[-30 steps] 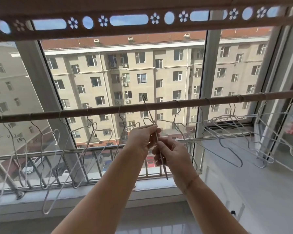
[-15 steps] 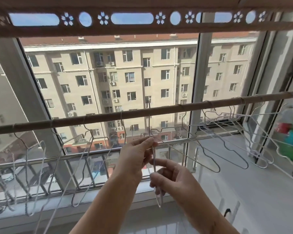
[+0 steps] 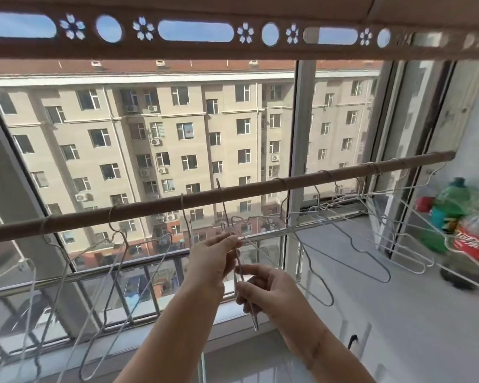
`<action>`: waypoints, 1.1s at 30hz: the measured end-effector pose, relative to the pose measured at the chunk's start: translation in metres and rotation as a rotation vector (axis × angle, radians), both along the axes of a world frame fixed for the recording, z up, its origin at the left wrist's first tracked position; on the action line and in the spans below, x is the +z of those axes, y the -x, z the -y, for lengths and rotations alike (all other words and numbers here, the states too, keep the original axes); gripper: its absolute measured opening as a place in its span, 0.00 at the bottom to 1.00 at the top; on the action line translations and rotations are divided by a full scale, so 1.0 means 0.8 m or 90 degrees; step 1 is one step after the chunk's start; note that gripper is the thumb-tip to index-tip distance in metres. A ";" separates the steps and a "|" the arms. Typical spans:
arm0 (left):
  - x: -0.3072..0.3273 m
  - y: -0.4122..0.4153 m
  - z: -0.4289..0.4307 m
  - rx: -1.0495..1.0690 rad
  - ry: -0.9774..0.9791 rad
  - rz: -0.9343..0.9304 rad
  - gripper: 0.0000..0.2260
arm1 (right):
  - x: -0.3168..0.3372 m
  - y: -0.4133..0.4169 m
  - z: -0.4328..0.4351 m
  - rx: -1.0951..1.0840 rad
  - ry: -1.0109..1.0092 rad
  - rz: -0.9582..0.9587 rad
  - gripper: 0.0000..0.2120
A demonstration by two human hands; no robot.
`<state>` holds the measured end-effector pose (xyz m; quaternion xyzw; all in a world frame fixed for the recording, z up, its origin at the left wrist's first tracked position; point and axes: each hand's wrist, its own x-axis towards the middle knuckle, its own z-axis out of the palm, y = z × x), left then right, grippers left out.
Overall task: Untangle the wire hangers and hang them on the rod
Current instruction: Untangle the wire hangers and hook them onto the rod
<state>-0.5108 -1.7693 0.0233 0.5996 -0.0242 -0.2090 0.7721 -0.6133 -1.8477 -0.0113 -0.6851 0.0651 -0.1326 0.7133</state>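
Just below the rod (image 3: 260, 187), I had my left hand (image 3: 213, 261) and right hand (image 3: 266, 291) close together, both pinching one wire hanger (image 3: 238, 261).

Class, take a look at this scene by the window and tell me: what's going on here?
A person is working on a wire hanger below the wooden rod across the window. The left hand pinches its upper part, and the right hand grips it lower down. Its top reaches past the rod; whether it is hooked on is unclear. Other hangers hang on the rod to the left, and a crowded bunch hangs to the right, near some bottles.
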 end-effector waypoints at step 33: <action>0.009 0.116 0.212 0.023 -0.221 0.333 0.02 | -0.017 0.037 0.263 -0.186 0.374 -0.011 0.10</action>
